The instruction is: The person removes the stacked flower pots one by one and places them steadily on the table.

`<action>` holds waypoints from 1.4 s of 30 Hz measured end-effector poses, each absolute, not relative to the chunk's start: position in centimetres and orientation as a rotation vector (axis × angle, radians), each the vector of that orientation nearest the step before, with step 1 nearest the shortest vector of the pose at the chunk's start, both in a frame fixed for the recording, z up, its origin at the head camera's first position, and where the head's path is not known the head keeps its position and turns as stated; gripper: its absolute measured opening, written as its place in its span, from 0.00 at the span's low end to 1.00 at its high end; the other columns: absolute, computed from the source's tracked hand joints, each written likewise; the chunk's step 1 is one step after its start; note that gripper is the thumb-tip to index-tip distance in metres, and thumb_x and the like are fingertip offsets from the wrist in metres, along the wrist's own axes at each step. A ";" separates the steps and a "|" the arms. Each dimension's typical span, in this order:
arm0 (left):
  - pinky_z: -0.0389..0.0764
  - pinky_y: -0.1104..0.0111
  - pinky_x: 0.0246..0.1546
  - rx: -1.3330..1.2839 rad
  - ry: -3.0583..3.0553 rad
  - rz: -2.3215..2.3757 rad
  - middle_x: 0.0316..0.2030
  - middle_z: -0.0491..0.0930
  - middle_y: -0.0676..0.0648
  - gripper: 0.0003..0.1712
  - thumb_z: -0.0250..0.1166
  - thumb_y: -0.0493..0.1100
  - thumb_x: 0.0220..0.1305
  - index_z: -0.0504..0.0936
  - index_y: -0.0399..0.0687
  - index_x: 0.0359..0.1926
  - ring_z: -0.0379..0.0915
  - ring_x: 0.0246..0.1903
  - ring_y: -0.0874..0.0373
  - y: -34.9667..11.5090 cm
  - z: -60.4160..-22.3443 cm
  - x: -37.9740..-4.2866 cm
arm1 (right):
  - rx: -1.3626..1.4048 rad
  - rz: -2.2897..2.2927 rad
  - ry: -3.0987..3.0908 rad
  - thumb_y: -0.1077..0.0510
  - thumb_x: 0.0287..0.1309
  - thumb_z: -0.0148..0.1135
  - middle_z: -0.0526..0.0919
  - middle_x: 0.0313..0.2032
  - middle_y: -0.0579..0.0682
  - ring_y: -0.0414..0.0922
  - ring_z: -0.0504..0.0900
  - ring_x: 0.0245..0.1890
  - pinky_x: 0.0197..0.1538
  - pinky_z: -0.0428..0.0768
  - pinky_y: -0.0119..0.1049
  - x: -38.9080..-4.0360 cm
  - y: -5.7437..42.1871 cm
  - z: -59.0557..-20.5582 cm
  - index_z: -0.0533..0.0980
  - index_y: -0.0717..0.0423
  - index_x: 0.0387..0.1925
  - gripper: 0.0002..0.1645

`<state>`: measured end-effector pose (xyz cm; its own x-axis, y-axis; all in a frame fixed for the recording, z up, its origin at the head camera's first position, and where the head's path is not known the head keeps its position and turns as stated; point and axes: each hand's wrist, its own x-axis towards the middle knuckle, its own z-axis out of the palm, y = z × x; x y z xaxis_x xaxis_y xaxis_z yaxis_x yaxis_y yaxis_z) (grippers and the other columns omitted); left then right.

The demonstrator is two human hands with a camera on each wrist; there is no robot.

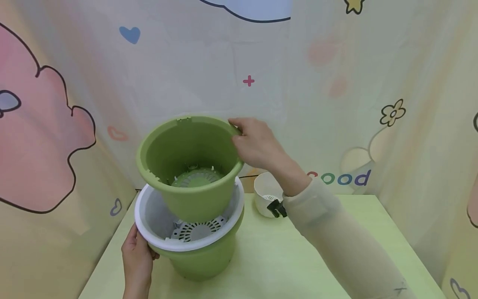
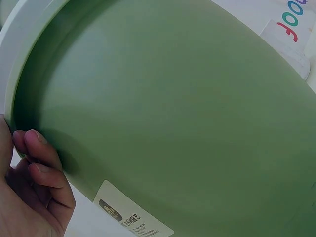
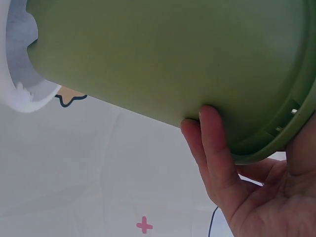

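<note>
My right hand (image 1: 257,141) grips the rim of a green plastic flowerpot (image 1: 201,199) at its right side. In the right wrist view its fingers (image 3: 217,148) lie against the pot's outer wall under the rim. The pot's lower part sits inside the mouth of a white pot (image 1: 149,207) with a slotted bottom. That white pot is nested in another green pot (image 1: 205,261) on the table. My left hand (image 1: 137,253) holds the lower stack by its rim at the left, fingers (image 2: 47,173) curled beneath the rim. A paper label (image 2: 131,212) is stuck on the green wall.
A small white pot (image 1: 261,199) with holes in its bottom and a black clip (image 1: 277,208) stands at the table's back, partly behind my right forearm. The pale green table (image 1: 298,257) meets a printed curtain (image 1: 186,74) behind and at both sides.
</note>
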<state>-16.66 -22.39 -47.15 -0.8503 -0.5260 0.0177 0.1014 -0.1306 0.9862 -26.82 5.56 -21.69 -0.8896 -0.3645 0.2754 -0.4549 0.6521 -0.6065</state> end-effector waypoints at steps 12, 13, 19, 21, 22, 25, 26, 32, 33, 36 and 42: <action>0.72 0.72 0.13 0.472 -1.724 -2.037 0.19 0.78 0.56 0.25 0.54 0.55 0.80 0.76 0.52 0.70 0.63 0.10 0.64 -22.2 -47.2 -16.9 | 0.641 1.035 -2.753 0.63 0.67 0.46 0.86 0.44 0.49 0.46 0.79 0.43 0.48 0.77 0.38 -26.6 7.0 -20.3 0.79 0.46 0.62 0.27; 0.72 0.72 0.13 0.468 -1.723 -2.038 0.18 0.78 0.56 0.25 0.54 0.55 0.80 0.76 0.52 0.70 0.63 0.10 0.64 -22.2 -47.2 -16.9 | 0.639 1.035 -2.753 0.63 0.67 0.46 0.86 0.44 0.50 0.46 0.79 0.43 0.48 0.77 0.38 -26.6 7.2 -20.2 0.80 0.46 0.60 0.26; 0.72 0.72 0.13 0.455 -1.723 -2.034 0.17 0.75 0.56 0.26 0.54 0.55 0.80 0.76 0.51 0.70 0.63 0.10 0.64 -22.1 -47.1 -16.9 | 0.620 1.018 -2.740 0.64 0.65 0.47 0.87 0.44 0.51 0.47 0.80 0.42 0.46 0.77 0.39 -26.6 8.3 -20.0 0.81 0.46 0.58 0.26; 0.72 0.71 0.13 0.448 -1.721 -2.033 0.17 0.75 0.56 0.25 0.54 0.55 0.80 0.76 0.51 0.70 0.63 0.10 0.64 -22.1 -47.1 -17.0 | 0.612 1.016 -2.740 0.64 0.66 0.48 0.87 0.46 0.50 0.47 0.81 0.42 0.47 0.77 0.39 -26.7 8.7 -19.9 0.80 0.45 0.61 0.27; 0.72 0.71 0.13 0.445 -1.721 -2.033 0.17 0.75 0.56 0.25 0.54 0.55 0.80 0.77 0.51 0.70 0.63 0.10 0.64 -22.1 -47.1 -17.0 | 0.608 1.018 -2.741 0.63 0.66 0.48 0.87 0.46 0.50 0.47 0.81 0.42 0.47 0.77 0.39 -26.7 8.8 -19.8 0.80 0.45 0.61 0.27; 0.72 0.71 0.13 0.446 -1.719 -2.033 0.16 0.74 0.55 0.25 0.54 0.55 0.80 0.77 0.51 0.69 0.63 0.10 0.64 -22.1 -47.1 -17.0 | 0.600 1.021 -2.747 0.63 0.66 0.48 0.87 0.46 0.51 0.47 0.81 0.41 0.46 0.77 0.39 -26.9 9.2 -19.7 0.81 0.46 0.59 0.26; 0.72 0.71 0.13 0.449 -1.719 -2.033 0.16 0.74 0.55 0.25 0.54 0.55 0.80 0.77 0.51 0.69 0.62 0.10 0.64 -22.1 -47.1 -17.0 | 0.595 1.020 -2.751 0.64 0.66 0.47 0.87 0.45 0.51 0.47 0.81 0.41 0.46 0.77 0.39 -26.9 9.3 -19.7 0.82 0.46 0.57 0.25; 0.72 0.71 0.13 0.460 -1.724 -2.032 0.16 0.74 0.55 0.25 0.54 0.56 0.80 0.77 0.51 0.69 0.62 0.10 0.64 -22.2 -47.2 -17.0 | 0.562 0.998 -2.764 0.64 0.64 0.47 0.87 0.46 0.51 0.48 0.81 0.42 0.46 0.76 0.40 -27.0 10.3 -19.4 0.82 0.45 0.57 0.26; 0.72 0.71 0.13 0.459 -1.725 -2.032 0.16 0.74 0.55 0.25 0.54 0.56 0.80 0.77 0.51 0.69 0.62 0.10 0.64 -22.2 -47.2 -17.0 | 0.556 0.996 -2.765 0.64 0.64 0.47 0.87 0.46 0.50 0.48 0.81 0.42 0.46 0.76 0.40 -27.1 10.4 -19.4 0.82 0.44 0.58 0.27; 0.72 0.72 0.13 0.458 -1.723 -2.034 0.16 0.74 0.55 0.25 0.54 0.56 0.80 0.77 0.51 0.69 0.62 0.10 0.64 -22.1 -47.2 -16.9 | 0.535 0.993 -2.772 0.64 0.65 0.47 0.88 0.49 0.51 0.48 0.81 0.43 0.45 0.77 0.40 -27.0 11.1 -19.3 0.81 0.44 0.61 0.28; 0.72 0.72 0.13 0.462 -1.721 -2.024 0.17 0.76 0.56 0.25 0.53 0.55 0.80 0.77 0.49 0.68 0.63 0.10 0.64 -22.1 -47.1 -16.9 | 0.509 1.014 -2.773 0.63 0.67 0.47 0.87 0.52 0.54 0.49 0.83 0.46 0.46 0.78 0.40 -26.8 12.2 -19.2 0.76 0.46 0.68 0.31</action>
<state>-16.90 -22.14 -47.14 -0.8467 -0.5312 0.0304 0.1155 -0.1278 0.9851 -26.82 12.23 -19.16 -0.9320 -0.2640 0.2484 -0.3620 0.7147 -0.5985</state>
